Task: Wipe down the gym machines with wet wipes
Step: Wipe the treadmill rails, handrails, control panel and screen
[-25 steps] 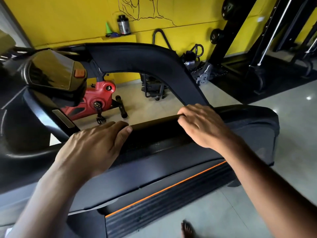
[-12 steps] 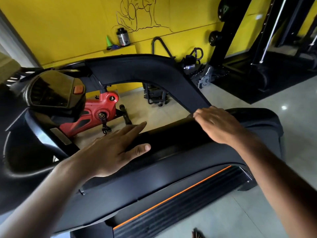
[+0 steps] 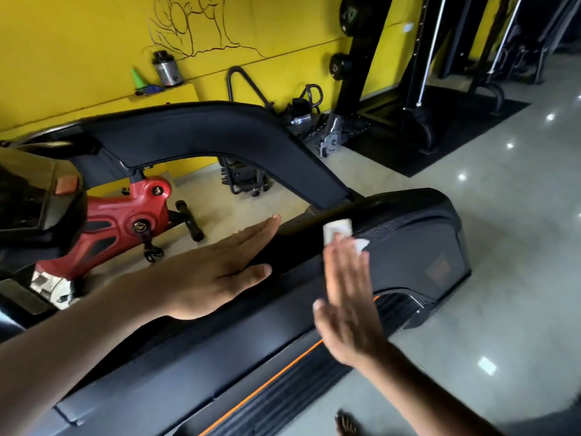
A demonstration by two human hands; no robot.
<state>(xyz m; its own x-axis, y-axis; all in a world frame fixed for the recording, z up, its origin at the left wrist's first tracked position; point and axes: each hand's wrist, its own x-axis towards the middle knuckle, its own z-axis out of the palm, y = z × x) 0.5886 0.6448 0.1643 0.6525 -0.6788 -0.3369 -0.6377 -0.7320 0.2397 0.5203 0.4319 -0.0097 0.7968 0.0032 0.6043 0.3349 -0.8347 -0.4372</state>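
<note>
A black treadmill [image 3: 418, 247] with an orange stripe along its side fills the lower view. A small white wet wipe [image 3: 338, 229] lies on its motor cover, partly under my fingertips. My right hand [image 3: 349, 294] is blurred, its fingers straight, pressing on the wipe from the near side. My left hand [image 3: 213, 269] rests flat with straight fingers on the treadmill's side rail, left of the wipe and apart from it.
The treadmill's curved black upright [image 3: 226, 136] and console [image 3: 28, 196] rise at left. A red exercise bike [image 3: 122, 221] stands behind it. A yellow wall shelf holds a steel bottle [image 3: 166, 69]. Black weight racks [image 3: 408, 73] stand at right. A bare foot [image 3: 345, 424] shows below.
Both hands slid along the treadmill from the rail toward the motor cover. The right hand straightened its fingers and the white wipe now shows beneath them. The view shifted right.
</note>
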